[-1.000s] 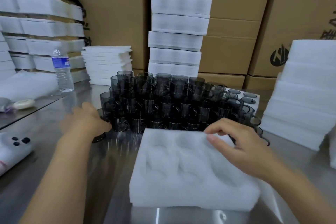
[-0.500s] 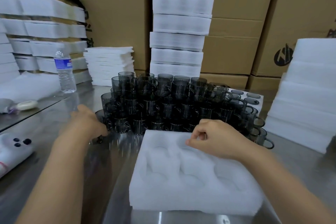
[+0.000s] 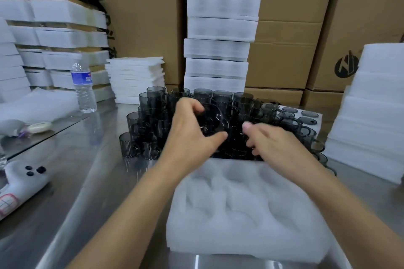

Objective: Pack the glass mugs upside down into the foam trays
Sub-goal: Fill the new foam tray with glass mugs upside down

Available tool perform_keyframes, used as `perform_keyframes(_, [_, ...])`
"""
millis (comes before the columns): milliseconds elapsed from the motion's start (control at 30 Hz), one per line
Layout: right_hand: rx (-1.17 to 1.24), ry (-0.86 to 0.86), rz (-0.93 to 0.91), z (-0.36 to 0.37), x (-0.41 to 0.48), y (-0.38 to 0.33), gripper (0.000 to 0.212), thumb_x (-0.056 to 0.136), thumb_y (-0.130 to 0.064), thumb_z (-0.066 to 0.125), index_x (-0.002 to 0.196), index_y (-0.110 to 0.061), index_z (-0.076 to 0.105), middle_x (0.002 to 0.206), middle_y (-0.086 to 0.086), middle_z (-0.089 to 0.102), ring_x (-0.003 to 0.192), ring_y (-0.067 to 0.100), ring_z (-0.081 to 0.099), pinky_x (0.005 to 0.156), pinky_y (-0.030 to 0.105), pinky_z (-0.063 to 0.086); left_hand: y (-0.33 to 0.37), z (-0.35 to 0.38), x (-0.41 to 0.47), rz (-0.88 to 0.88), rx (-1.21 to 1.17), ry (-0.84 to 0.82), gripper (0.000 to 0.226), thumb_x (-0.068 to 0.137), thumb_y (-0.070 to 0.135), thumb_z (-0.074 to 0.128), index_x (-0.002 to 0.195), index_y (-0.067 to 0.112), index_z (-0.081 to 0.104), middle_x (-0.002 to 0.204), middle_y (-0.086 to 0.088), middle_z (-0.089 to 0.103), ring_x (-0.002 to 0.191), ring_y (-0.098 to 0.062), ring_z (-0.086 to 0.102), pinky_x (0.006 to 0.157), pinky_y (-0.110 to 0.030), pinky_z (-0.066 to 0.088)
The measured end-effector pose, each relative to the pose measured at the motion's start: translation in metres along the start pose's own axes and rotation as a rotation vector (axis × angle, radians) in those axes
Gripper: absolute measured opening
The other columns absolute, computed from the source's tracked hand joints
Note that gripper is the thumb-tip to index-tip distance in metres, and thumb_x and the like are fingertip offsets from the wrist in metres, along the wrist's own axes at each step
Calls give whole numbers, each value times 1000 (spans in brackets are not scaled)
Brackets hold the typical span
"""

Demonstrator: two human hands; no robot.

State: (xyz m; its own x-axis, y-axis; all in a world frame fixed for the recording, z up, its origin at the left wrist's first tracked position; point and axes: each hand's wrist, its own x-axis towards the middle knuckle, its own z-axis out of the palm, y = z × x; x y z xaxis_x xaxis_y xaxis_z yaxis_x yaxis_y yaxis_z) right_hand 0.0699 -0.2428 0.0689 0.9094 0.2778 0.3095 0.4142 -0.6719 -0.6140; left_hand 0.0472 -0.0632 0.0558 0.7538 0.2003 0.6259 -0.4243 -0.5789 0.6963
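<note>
A steel worktop (image 3: 87, 170) is seen, backed by cardboard boxes (image 3: 142, 28). It is hemmed by foam stacks at far left (image 3: 54, 35), far centre (image 3: 218, 28) and right (image 3: 376, 105). A foam tray (image 3: 218, 236) is laid at near centre with its pockets bare. The mugs (image 3: 153, 116) are massed upright just beyond its far edge. A second tray (image 3: 317, 113), set with upturned mugs, is seen at the far right of the mass.

Bare steel is left open to the left of the tray, as far as a white device (image 3: 21, 181) at the near left edge. A bottle (image 3: 84, 87) is stood at far left. To the right, the tray is set close to the right stack.

Half a second ago the left grip (image 3: 190, 135) was held low at the left edge of the mass. It is now raised over the middle and curled round one tilted mug (image 3: 213, 120). The right grip (image 3: 282, 146) has been moved from above the tray's far edge into the mugs. Its thumb is stretched out and its fingers are curled down; whether anything is held cannot be told.
</note>
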Motion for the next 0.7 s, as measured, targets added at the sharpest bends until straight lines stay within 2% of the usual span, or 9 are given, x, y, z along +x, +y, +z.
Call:
perform_keyframes(33, [156,17,34,1,2,-1,51,81,-71,33,90,-31,62,86,-10,68,75,9,67,74,31,49,0,7,-2,39,-15,-3,57,69,22,81,100,26,33,107,5,45,99,-6,45,82,-6,35])
perform_keyframes(100, [358,-59,83,9,3,-2,45,77,-74,42,100,-38,58,90,-12,67,70,7,70,76,32,51,-3,18,-7,94,-59,-30,57,67,23,79,101,27,34,105,9,46,96,0,47,81,-9,38])
perform_keyframes(167, [521,-114,117,22,6,1,50,77,-63,57,113,-29,55,86,-6,69,70,13,71,76,37,57,-7,25,-12,98,-68,-94,56,63,33,75,100,34,33,101,15,46,91,3,50,74,-13,43])
perform_keyframes(233, [600,-134,128,31,6,9,53,79,-49,66,119,-17,55,83,-1,71,70,14,71,73,35,59,-12,29,-15,54,-71,-167,57,56,45,72,98,39,33,98,15,48,84,1,52,69,-20,47])
perform_keyframes(333, [690,-177,138,32,5,17,72,64,-53,72,121,-13,55,77,-2,71,69,15,70,67,28,56,-17,30,-15,-13,-188,-241,67,50,50,74,105,44,35,107,12,49,95,2,53,77,-17,47])
perform_keyframes(400, [748,-174,151,31,6,21,75,61,-54,73,120,-12,55,78,2,71,68,15,68,67,29,54,-20,30,-12,-48,-270,-282,76,53,41,81,113,48,34,114,16,47,105,10,49,81,-7,42])
perform_keyframes(467, [817,-183,167,31,7,24,56,72,-43,71,115,-9,58,78,5,68,66,16,66,66,29,54,-24,30,-8,-132,-361,-334,82,60,25,86,119,48,35,119,17,48,107,11,52,79,-6,43])
perform_keyframes(567, [931,-210,183,29,7,27,29,86,-30,62,105,-8,61,78,8,66,62,16,65,61,25,54,-30,29,-5,-246,-492,-434,60,72,6,80,115,33,50,115,7,62,99,1,64,78,-12,49])
perform_keyframes(700, [973,-213,182,28,8,29,24,91,-24,58,107,-7,61,79,10,69,64,17,66,60,23,54,-34,30,-3,-280,-569,-473,48,73,-2,75,108,26,57,106,3,69,97,-8,67,79,-16,50])
